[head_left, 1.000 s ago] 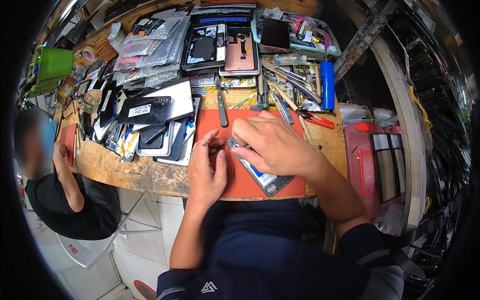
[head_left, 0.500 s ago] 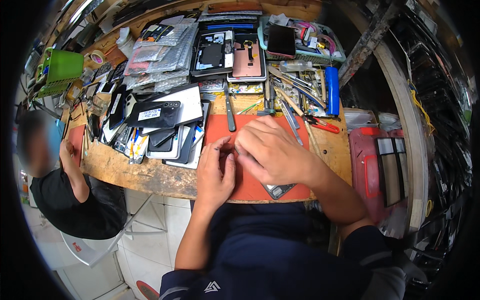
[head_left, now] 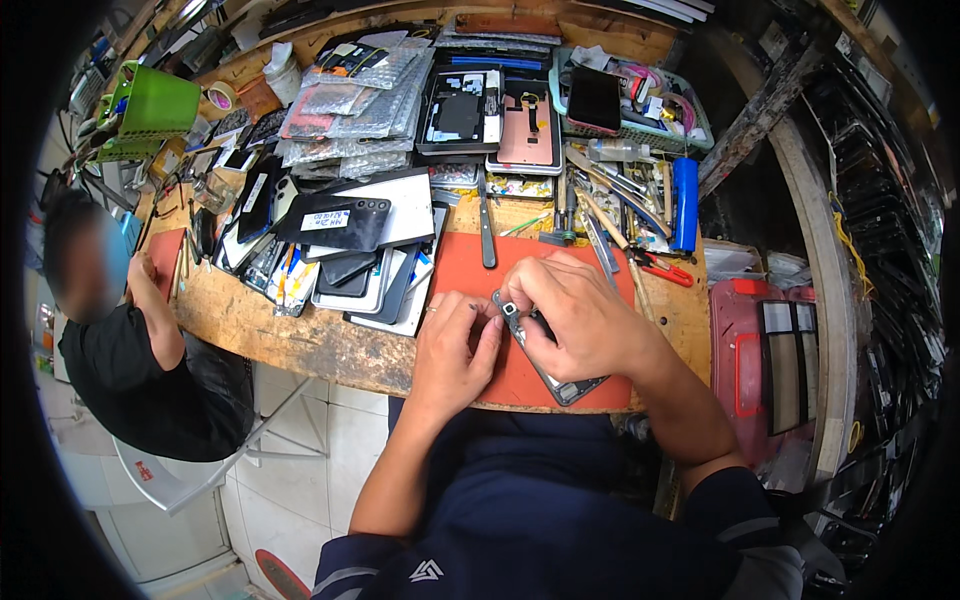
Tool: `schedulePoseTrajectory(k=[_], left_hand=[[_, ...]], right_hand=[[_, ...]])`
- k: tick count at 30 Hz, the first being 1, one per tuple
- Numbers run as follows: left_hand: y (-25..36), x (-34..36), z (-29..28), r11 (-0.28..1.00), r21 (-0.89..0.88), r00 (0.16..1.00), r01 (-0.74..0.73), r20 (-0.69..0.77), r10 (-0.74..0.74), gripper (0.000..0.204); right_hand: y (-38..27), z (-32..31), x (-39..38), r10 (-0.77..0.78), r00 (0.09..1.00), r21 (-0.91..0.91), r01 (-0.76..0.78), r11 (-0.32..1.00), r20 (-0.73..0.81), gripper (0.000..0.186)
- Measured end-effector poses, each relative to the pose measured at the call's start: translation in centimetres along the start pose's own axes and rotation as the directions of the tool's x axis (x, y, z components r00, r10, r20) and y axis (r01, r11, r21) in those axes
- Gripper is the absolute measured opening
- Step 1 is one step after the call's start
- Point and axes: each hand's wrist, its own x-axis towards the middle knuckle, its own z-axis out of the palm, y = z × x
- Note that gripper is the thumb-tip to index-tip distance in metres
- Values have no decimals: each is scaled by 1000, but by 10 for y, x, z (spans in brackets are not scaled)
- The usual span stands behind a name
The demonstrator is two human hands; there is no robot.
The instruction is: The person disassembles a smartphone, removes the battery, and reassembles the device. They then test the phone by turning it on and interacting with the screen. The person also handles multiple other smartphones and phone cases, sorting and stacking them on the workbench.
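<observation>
An opened phone frame point(head_left: 566, 391), dark and metallic-edged, lies slantwise on an orange-red mat point(head_left: 470, 262). My right hand point(head_left: 580, 318) covers most of it, with thumb and fingers pinched together over its middle. Whatever sits in that pinch is hidden. A small square camera part point(head_left: 510, 309) shows at the frame's upper end. My left hand point(head_left: 450, 348) is curled at that same end, thumb and fingertips closed at the frame's left edge.
A metal spatula point(head_left: 487, 225) lies beyond my left hand. Red-handled pliers point(head_left: 664, 268), tweezers and a blue cylinder point(head_left: 684, 205) lie at right. Stacked phones point(head_left: 340, 225) and bubble-wrapped packets point(head_left: 350, 110) crowd the left. A co-worker point(head_left: 130, 360) sits at far left.
My right hand has shifted, uncovering the upper end of the phone frame and its camera part. My left hand stays curled beside it. The whole view has swung slightly.
</observation>
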Motion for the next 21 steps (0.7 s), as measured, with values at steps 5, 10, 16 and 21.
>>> schedulePoseTrajectory(k=[5,10,16,21], left_hand=[[-2,4,0,993,35,993,-114,15,114,11],[1,5,1,994,48,995,-103,19,102,9],[2,-1,-1,994,88,998,-65,28,62,7],[4,1,-1,991,103,996,-85,44,81,8]], right_hand=[[-6,-4,3,11,1000,-25,-10,1000,26,24],[-3,-3,2,8,1000,-165,-12,986,-24,23],[0,-5,0,7,998,-99,-1,995,59,23],[-6,-4,-2,4,1000,-26,-3,1000,30,27]])
